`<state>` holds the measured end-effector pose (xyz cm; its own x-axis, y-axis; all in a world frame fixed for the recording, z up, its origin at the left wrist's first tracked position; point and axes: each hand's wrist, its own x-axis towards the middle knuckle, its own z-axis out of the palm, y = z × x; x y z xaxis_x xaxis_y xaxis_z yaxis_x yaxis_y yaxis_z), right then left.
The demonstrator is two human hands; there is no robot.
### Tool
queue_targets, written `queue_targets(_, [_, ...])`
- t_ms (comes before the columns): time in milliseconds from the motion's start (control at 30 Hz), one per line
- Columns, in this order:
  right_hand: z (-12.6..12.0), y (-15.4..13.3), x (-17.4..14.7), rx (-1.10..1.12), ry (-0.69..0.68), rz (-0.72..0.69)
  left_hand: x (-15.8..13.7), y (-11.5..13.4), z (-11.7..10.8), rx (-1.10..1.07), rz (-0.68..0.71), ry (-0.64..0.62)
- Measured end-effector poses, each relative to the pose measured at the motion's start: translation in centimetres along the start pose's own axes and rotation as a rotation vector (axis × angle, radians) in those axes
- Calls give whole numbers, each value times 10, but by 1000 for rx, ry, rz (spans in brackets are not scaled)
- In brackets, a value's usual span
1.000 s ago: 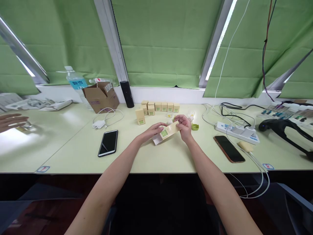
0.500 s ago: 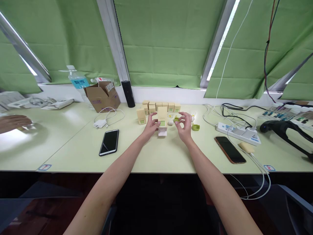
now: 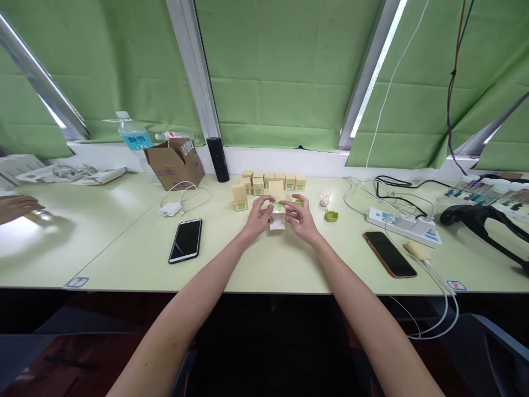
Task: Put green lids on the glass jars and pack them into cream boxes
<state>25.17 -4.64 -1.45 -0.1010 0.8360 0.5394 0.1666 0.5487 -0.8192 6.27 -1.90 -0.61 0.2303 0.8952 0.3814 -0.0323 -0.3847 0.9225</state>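
Observation:
A small cream cardboard box [image 3: 276, 192] with a green window and a white flap folded out at the bottom stands between my hands. My left hand [image 3: 259, 215] grips its left side, thumb at the front. My right hand [image 3: 302, 219] closes on its right edge with thumb and fingers. Behind my right hand, a green piece [image 3: 298, 200] is partly covered by the fingers. To the right lie an open olive-green case [image 3: 331, 216] and a small pale item [image 3: 325, 198]. Another cream box [image 3: 239, 197] stands to the left, with several similar boxes [image 3: 290, 182] in a row behind.
A phone [image 3: 185, 241] and a white charger [image 3: 170, 209] lie on the left, before a brown carton [image 3: 174, 164] and a black cylinder [image 3: 217, 160]. On the right are another phone [image 3: 389, 254] and a power strip [image 3: 403, 226]. Another person's hand [image 3: 19, 208] works at far left.
My right hand has moved left from beside the green piece onto the box. The white item right of the box no longer shows. The box's upper part looks shorter, tilted differently.

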Motion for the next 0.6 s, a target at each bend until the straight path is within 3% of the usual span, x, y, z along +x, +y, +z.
queue_targets(300, [-3,6,5,69,41,57,-2,-1,-10,-132,37,-175])
queue_targets(433, [-3,9,7,72,41,58,0,-6,-7,-42,119,-126])
queue_targets(600, [0,13,7,84,54,69,0,-9,-2,56,121,-79])
